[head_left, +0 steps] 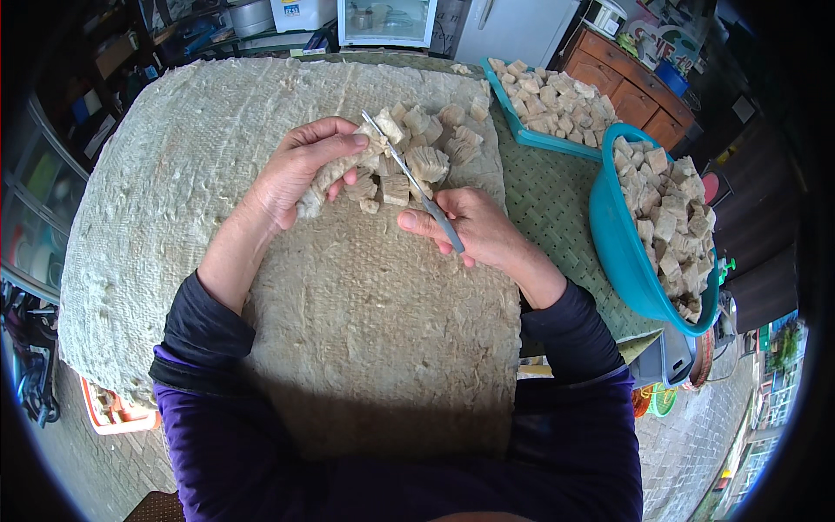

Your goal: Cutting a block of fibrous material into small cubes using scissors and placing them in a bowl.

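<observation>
A thick, pale, fibrous mat (383,322), like mineral wool, covers most of the table. Over its far part, my left hand (304,165) grips a strip of the same fibrous material (335,174), thumb on top and fingers below. In my right hand (483,228) is a slim knife (404,167) with a grey handle, its blade slanting up and left across the strip's far end. Several cut cubes (429,163) lie loose on the mat around and beyond the blade. The blade hides part of where it meets the strip.
To the right, a deep teal basin (622,252) is heaped with cubes. Behind it, a flatter teal tray (544,139) holds more. Both stand on a green patterned table cover (552,196). Beyond are a wooden cabinet (622,87) and a white fridge (513,35). An orange-rimmed crate (130,424) sits lower left.
</observation>
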Motion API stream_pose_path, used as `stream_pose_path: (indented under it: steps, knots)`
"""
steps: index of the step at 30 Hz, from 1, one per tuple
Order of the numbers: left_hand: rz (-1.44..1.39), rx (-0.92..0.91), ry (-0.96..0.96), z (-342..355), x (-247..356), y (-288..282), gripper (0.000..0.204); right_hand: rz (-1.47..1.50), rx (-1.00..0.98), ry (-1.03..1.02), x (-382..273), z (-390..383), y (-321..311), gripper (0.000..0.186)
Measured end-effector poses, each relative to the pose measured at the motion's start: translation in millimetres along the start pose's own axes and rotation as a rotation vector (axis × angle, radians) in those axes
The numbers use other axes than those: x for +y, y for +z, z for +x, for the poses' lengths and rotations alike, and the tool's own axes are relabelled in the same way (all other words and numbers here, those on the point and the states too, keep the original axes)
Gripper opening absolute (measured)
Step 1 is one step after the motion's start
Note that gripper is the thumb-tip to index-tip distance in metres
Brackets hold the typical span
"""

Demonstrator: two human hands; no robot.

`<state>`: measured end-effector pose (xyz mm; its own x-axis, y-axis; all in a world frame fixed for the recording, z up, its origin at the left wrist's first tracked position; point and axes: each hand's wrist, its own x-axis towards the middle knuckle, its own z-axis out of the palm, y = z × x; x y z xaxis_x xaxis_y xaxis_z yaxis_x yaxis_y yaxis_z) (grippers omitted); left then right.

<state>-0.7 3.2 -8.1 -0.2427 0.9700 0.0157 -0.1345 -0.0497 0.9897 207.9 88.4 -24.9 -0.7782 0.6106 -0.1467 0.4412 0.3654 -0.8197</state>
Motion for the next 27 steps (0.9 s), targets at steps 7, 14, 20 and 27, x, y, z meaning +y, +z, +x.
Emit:
stream_pose_path:
  steps: [7,14,20,27]
  knots:
    - [0.017,0.007,-0.001,-0.8,0.9,1.0,0.012,0.011,0.016,-0.013,2.4,0.8,1.0,0.054]
    - [0.005,-0.079,-0.018,-0.1,-1.5,-0.8,0.014,0.082,-0.013,-0.076,1.1,-1.7,-2.5,0.057]
    - [-0.011,-0.064,-0.021,0.2,-2.7,-0.1,0.014,0.012,0.031,-0.027,0.1,-0.7,2.4,0.056]
    - [-0.007,-0.061,-0.025,1.8,-4.0,-1.8,0.014,-0.009,0.033,-0.024,1.7,0.9,2.4,0.062]
